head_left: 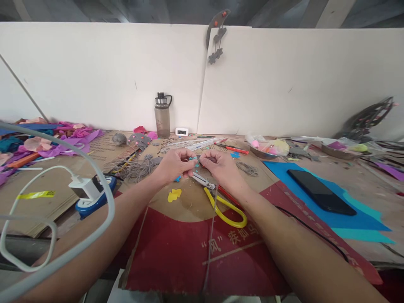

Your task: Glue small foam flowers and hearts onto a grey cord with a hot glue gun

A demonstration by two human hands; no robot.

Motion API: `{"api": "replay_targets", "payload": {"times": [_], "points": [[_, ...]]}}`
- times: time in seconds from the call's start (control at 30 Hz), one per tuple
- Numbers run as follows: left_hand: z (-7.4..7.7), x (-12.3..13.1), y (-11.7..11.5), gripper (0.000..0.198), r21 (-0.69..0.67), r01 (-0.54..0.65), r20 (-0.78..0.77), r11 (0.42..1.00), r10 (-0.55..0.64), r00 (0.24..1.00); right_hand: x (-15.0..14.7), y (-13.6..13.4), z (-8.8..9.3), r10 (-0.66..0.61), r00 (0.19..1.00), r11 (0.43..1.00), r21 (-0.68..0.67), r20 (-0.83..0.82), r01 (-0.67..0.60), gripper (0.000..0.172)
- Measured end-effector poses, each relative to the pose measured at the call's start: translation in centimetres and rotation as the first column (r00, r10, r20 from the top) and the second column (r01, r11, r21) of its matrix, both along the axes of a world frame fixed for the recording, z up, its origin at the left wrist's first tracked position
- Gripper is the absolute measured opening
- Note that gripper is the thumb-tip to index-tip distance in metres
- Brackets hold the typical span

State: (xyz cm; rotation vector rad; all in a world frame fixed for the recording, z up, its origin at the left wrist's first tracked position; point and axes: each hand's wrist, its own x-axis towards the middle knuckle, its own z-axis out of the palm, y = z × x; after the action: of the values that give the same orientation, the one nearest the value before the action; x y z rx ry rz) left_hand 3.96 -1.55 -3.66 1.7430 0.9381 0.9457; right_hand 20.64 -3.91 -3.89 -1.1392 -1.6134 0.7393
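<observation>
Wall (94, 75): white panels, at 12 o'clock from the middle of the workspace.
Cardboard (176, 252): brown and dark red, spread flat on the tabletop, reaching to 6 o'clock.
Left hand (176, 165): thumb and index finger pinched on a small teal piece, the other fingers curled.
Right hand (219, 167): thumb and index drawn together just beside that piece; I cannot tell what they grip.
Small teal piece (192, 158): at the centre, between the two hands, mostly hidden by fingertips.
Scissors (225, 212): yellow handles at 5 o'clock, lying on the cardboard, partly under the right forearm.
Yellow pieces (174, 195): at 7 o'clock, flat on the cardboard.
Grey yarn (139, 169): loosely tangled at 9 o'clock.
Bottle (162, 118): upright at 11 o'clock, beside a white digital timer (182, 132).
Phone (320, 191): between 3 and 4 o'clock, on a blue sheet (277, 171).
Charger (85, 188): white, at 8 o'clock, plugged into a blue power strip (94, 205).
</observation>
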Motion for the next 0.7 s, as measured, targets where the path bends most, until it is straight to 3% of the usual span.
{"api": "replay_targets", "payload": {"times": [0.17, 0.33, 0.4, 0.5, 0.57, 0.7], "points": [[0.43, -0.26, -0.04, 0.027, -0.026, -0.011, -0.042, 1.000, 0.010, 0.999, -0.05, 0.06, 0.03, -0.036, 0.997, 0.998, 0.047, 0.064, 0.033, 0.015], [0.57, -0.74, 0.41, 0.034, -0.147, 0.145, 0.087, 0.978, -0.134, 0.987, 0.07, 0.04, 0.11, -0.065, 0.988, 0.990, 0.130, 0.142, 0.047, 0.013], [0.58, -0.76, 0.39, 0.034, -0.154, 0.135, 0.087, 0.979, -0.123, 0.989, 0.00, -0.06, 0.07, -0.088, 0.980, 0.985, 0.160, 0.180, 0.059, 0.012], [0.68, -0.62, 0.06, 0.032, -0.143, 0.050, -0.035, 0.989, -0.055, 0.998, -0.20, -0.25, 0.02, -0.132, 0.957, 0.972, 0.221, 0.259, 0.074, 0.010], [0.73, -0.50, -0.21, 0.029, -0.087, -0.030, -0.127, 0.996, 0.019, 0.992, -0.33, -0.37, 0.01, -0.148, 0.939, 0.966, 0.249, 0.312, 0.069, 0.011], [0.62, -0.40, -0.52, 0.021, 0.176, -0.132, -0.227, 0.975, 0.171, 0.959, -0.37, -0.51, -0.08, -0.126, 0.932, 0.964, 0.262, 0.339, 0.034, 0.009]]}}
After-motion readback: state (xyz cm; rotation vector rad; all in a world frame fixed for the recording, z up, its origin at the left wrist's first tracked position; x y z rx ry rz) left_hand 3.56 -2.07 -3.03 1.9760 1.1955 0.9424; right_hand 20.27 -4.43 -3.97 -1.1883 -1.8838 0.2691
